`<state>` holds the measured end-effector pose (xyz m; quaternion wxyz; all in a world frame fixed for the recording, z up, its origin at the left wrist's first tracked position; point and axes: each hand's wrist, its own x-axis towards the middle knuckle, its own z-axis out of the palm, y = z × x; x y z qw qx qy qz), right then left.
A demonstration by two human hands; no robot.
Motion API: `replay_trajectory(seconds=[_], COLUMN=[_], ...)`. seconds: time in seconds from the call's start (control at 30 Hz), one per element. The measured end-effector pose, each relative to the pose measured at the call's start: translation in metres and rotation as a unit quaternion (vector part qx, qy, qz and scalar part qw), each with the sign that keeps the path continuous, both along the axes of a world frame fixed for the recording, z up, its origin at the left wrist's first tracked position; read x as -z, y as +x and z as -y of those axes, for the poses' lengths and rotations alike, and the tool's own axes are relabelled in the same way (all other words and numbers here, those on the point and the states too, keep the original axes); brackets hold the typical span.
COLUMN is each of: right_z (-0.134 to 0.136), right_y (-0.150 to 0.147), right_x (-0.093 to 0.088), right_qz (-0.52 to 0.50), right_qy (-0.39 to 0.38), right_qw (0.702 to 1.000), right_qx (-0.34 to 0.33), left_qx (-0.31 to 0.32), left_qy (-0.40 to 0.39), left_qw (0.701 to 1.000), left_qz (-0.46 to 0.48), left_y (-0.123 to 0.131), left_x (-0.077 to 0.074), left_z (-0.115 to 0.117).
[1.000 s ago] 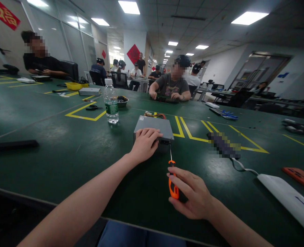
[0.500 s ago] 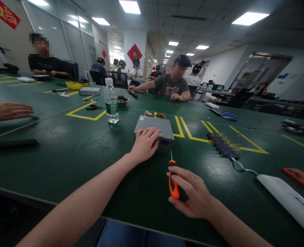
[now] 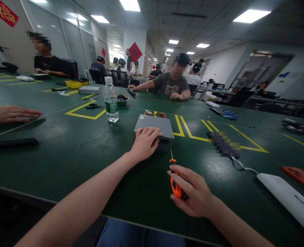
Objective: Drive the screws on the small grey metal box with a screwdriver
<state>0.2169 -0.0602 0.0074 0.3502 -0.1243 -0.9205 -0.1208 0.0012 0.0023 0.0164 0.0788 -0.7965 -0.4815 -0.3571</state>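
Observation:
A grey metal box [image 3: 155, 124] lies on the green table [image 3: 64, 151] in front of me. My left hand [image 3: 144, 143] rests on its near left corner, fingers curled over the top, holding it down. My right hand [image 3: 193, 192] is closed round the orange and black handle of a screwdriver [image 3: 174, 178]. The thin shaft points away from me, and its tip meets the box's near face.
A water bottle [image 3: 111, 101] stands left of the box, with a dark bowl [image 3: 122, 100] behind it. A white device [image 3: 288, 199] with a cable and an orange object [image 3: 302, 177] lie at right. Another person's hand [image 3: 11, 114] rests at far left. Several people sit across the table.
My right hand has shifted its fingers on the screwdriver handle. A co-worker's hand came in at the left edge and slid right. The person opposite stretched an arm out. My left hand stayed put.

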Motion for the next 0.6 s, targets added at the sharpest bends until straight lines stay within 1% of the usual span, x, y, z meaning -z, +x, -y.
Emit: replay_trajectory(seconds=[0.1, 0.17, 0.27, 0.37, 0.6], right_z=[-0.0004, -0.0011, -0.0019, -0.0013, 0.0002], right_y=[-0.0021, -0.0028, -0.0023, -0.0021, -0.0028], right_x=[-0.0022, -0.0013, 0.0018, 0.0025, -0.0025], right_qz=[0.023, 0.004, -0.021, -0.022, 0.027], right_qy=[0.042, 0.055, 0.029, 0.002, 0.022], right_qw=[0.999, 0.998, 0.999, 1.000, 0.999], right_qx=[0.017, 0.018, 0.006, 0.001, 0.020], left_qx=[-0.001, -0.004, -0.007, -0.007, -0.004], left_qy=[0.000, -0.001, -0.003, -0.005, 0.000], left_qw=[1.000, 1.000, 1.000, 1.000, 1.000], left_qz=[0.002, 0.002, 0.000, -0.002, -0.002], left_y=[0.0002, 0.0005, 0.0010, 0.0009, 0.0001], left_x=[0.0005, 0.0005, 0.0000, -0.0005, 0.0002], left_z=[-0.0004, -0.0005, -0.0002, 0.0004, -0.0001])
